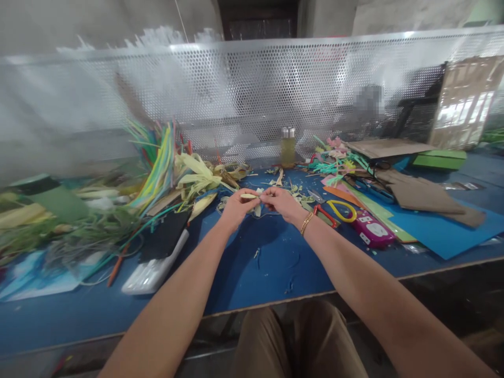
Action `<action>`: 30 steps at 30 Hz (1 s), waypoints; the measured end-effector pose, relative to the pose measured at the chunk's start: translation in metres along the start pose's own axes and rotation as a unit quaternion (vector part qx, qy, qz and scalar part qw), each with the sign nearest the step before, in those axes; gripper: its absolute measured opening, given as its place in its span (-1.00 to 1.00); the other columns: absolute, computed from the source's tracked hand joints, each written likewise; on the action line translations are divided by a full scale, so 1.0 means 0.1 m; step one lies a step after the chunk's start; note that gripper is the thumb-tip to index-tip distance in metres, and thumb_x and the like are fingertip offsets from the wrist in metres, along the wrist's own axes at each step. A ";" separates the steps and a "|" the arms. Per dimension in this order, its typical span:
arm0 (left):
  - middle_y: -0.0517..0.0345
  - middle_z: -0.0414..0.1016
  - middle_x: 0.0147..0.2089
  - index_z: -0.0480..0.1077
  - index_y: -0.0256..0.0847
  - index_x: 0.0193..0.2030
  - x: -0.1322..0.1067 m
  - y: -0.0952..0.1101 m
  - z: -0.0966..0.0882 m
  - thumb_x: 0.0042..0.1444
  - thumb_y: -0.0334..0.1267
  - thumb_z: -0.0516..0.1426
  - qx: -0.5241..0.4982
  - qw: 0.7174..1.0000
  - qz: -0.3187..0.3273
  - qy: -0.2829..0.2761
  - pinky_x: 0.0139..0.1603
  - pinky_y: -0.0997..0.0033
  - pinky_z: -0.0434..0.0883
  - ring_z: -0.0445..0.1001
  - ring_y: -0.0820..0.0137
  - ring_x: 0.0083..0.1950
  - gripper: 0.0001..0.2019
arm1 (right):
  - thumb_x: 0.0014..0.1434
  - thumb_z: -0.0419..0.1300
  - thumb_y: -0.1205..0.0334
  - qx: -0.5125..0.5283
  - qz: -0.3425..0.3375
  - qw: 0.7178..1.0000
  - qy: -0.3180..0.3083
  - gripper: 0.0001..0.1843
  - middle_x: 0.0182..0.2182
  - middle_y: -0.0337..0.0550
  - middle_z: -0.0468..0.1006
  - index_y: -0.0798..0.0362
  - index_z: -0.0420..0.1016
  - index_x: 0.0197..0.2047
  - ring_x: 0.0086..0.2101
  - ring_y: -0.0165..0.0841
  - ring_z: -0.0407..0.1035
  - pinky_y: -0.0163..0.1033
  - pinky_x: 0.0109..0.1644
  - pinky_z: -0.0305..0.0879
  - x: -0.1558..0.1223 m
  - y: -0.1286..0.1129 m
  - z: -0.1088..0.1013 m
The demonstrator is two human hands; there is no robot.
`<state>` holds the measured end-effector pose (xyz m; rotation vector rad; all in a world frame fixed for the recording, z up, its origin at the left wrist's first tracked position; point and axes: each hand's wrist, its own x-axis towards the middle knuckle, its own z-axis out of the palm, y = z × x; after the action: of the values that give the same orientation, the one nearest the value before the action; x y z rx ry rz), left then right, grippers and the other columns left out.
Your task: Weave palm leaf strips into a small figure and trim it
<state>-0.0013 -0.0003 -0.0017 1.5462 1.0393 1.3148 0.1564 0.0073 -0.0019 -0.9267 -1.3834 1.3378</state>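
Note:
My left hand (237, 206) and my right hand (280, 202) meet over the middle of the blue table (268, 273). Both pinch a pale yellow-green leaf strip (252, 197) that runs between their fingertips. A gold bracelet (306, 222) sits on my right wrist. More husk-like leaves (199, 178) lie just left of my left hand.
A bundle of coloured strips (157, 163) and green stems fill the left side. Yellow-handled scissors (343, 210), red-handled scissors (325, 215), a pink device (372, 230), coloured paper (441, 231) and brown card lie at right. A small bottle (287, 147) stands by the perforated metal screen (252, 89).

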 end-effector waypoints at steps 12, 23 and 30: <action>0.29 0.32 -0.58 0.47 -0.21 -0.35 0.04 -0.02 0.00 -0.20 -0.16 0.31 0.021 0.999 -0.025 0.032 -0.51 0.47 0.14 0.18 0.52 -0.56 -0.74 | 0.12 0.19 0.26 -0.079 -0.021 0.996 0.034 -0.88 -0.56 -0.27 0.46 0.06 0.37 -0.44 -0.53 -0.48 0.31 -0.34 -0.39 0.27 0.04 0.05 -0.03; 0.24 0.42 -0.51 0.53 -0.26 -0.42 0.04 -0.06 -0.03 -0.14 -0.14 0.25 0.156 0.987 0.027 -0.011 -0.40 0.46 0.20 0.27 0.47 -0.45 -0.79 | 0.07 0.29 0.23 -0.355 -0.256 0.899 0.024 -0.93 -0.41 -0.18 0.55 -0.08 0.64 -0.37 -0.30 -0.30 0.35 -0.19 -0.08 0.16 -0.04 -0.14 -0.04; 0.29 0.25 -0.60 0.43 -0.25 -0.57 0.03 -0.07 0.03 -0.17 -0.14 0.26 0.197 0.979 0.042 0.002 -0.48 0.47 0.10 0.15 0.51 -0.52 -0.79 | 0.09 0.26 0.25 -0.347 -0.275 0.896 0.037 -0.85 -0.46 -0.21 0.58 -0.09 0.63 -0.48 -0.35 -0.31 0.34 -0.19 -0.08 0.12 -0.08 -0.16 -0.01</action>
<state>0.0011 0.0048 -0.0077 1.8968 1.3091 1.2169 0.1605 -0.0016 0.0126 -0.9104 -1.9236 0.3625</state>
